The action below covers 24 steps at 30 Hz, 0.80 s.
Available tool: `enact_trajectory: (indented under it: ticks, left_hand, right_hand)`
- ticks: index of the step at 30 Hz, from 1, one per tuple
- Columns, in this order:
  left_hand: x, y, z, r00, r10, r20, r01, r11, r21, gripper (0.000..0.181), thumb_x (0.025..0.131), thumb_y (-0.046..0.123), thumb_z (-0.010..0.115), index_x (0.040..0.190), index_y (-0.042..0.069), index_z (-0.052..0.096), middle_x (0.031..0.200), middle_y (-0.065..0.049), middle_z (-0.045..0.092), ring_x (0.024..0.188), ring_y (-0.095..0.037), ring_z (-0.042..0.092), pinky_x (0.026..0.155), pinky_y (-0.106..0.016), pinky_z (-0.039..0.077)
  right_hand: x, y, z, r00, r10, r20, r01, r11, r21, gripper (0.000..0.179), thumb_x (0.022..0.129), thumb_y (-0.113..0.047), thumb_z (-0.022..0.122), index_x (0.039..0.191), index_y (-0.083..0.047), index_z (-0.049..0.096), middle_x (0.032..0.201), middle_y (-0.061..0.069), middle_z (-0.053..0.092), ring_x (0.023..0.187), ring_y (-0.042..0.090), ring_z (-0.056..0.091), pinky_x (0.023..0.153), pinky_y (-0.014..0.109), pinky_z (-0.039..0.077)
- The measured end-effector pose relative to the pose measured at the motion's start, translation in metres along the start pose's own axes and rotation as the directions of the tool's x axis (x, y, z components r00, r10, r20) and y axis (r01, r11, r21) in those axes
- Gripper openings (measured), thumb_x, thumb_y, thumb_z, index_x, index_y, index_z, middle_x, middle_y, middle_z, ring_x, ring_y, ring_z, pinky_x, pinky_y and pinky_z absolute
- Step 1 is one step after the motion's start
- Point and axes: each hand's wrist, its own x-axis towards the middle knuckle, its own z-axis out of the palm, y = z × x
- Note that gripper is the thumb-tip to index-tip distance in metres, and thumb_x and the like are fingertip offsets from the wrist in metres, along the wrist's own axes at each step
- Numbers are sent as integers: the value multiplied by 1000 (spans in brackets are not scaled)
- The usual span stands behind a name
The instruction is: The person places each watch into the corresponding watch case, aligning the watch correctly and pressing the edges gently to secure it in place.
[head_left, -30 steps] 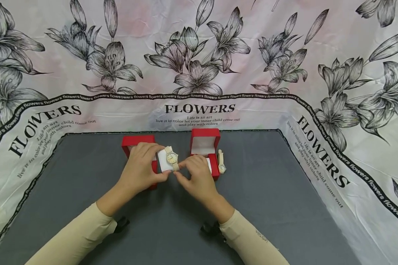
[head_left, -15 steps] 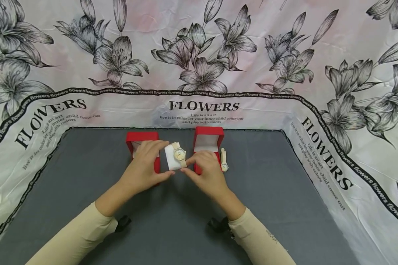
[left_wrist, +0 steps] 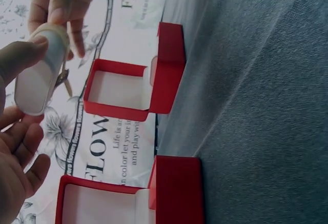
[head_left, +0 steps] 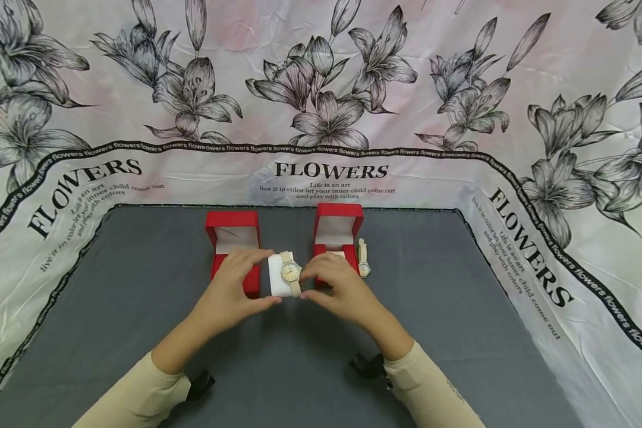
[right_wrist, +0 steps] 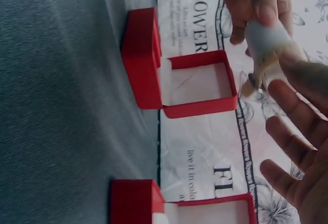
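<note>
A cream-strapped wristwatch (head_left: 290, 271) sits around one end of a white watch cushion (head_left: 277, 280), held up in front of two red boxes. My left hand (head_left: 229, 292) pinches the bare end of the cushion between thumb and fingers. On the strap end, my right hand (head_left: 349, 289) pinches the watch and cushion with thumb and index finger, its other fingers spread in the right wrist view. The left red box (head_left: 232, 219) has its lid raised. Also with its lid up, the right red box (head_left: 339, 210) is partly hidden behind my right hand; something white shows inside.
A second cream-strapped watch (head_left: 363, 261) lies just right of the right box. Grey cloth (head_left: 278, 368) covers the table, bordered by a white flower-printed cloth (head_left: 331, 187) at the back and sides.
Both hands have brought the watch and cushion toward me, away from the boxes, and the cushion has turned to stand straighter. The head view has shifted slightly.
</note>
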Motion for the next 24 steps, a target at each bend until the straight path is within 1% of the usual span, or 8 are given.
enact_trajectory:
  ticks: [2, 5, 8, 12, 16, 20, 24]
  left_hand:
    - [-2, 0, 0, 1000, 18, 16, -18, 1000, -4, 82, 70, 28, 97, 141, 11, 58, 134, -4, 61, 122, -20, 50, 96, -48, 53]
    - [-2, 1, 2, 999, 36, 39, -35, 999, -17, 82, 70, 28, 97, 140, 12, 59, 135, -2, 61, 122, -18, 50, 98, -48, 52]
    - [-3, 0, 6, 997, 43, 57, -41, 999, -37, 82, 70, 28, 97, 141, 13, 59, 135, 0, 61, 123, -17, 51, 98, -47, 52]
    - [-4, -2, 13, 996, 45, 71, -41, 998, -48, 81, 71, 29, 96, 141, 14, 58, 136, 1, 61, 121, -15, 52, 95, -44, 54]
    - [-4, -4, 16, 997, 39, 66, -36, 998, -53, 81, 71, 30, 96, 141, 13, 58, 135, 1, 61, 119, -16, 52, 93, -46, 55]
    - [-4, -4, 17, 998, 21, 65, -17, 998, -53, 81, 71, 29, 96, 141, 14, 58, 135, 1, 60, 120, -16, 52, 94, -47, 56]
    - [-10, -2, 18, 998, 1, 57, 3, 998, -68, 82, 71, 29, 96, 141, 14, 58, 135, 2, 61, 121, -20, 54, 94, -48, 56]
  right_hand:
    - [-3, 2, -1, 998, 56, 38, -56, 998, 5, 48, 78, -24, 90, 120, -14, 70, 119, -1, 69, 118, 17, 57, 103, 40, 48]
    - [-6, 5, -1, 988, 130, 82, -132, 991, 24, 71, 76, -29, 92, 138, -15, 61, 135, 0, 63, 129, 19, 52, 108, 45, 46]
    - [-7, 7, -3, 979, 158, 125, -167, 984, 62, 81, 76, -30, 92, 146, -17, 55, 144, 0, 57, 135, 20, 48, 110, 48, 45]
    - [-8, 10, -5, 975, 152, 164, -168, 982, 89, 84, 76, -30, 92, 149, -17, 52, 144, 0, 54, 134, 19, 47, 109, 49, 46]
    - [-8, 14, -3, 971, 156, 182, -176, 979, 98, 84, 77, -30, 92, 149, -18, 51, 146, -1, 52, 136, 17, 44, 110, 47, 45]
    - [-7, 15, 0, 974, 155, 167, -173, 980, 101, 83, 77, -30, 92, 147, -16, 50, 146, -2, 51, 138, 17, 42, 112, 46, 44]
    - [-10, 13, 6, 982, 129, 134, -145, 982, 116, 82, 74, -28, 93, 143, -15, 51, 144, -2, 52, 137, 17, 43, 113, 47, 43]
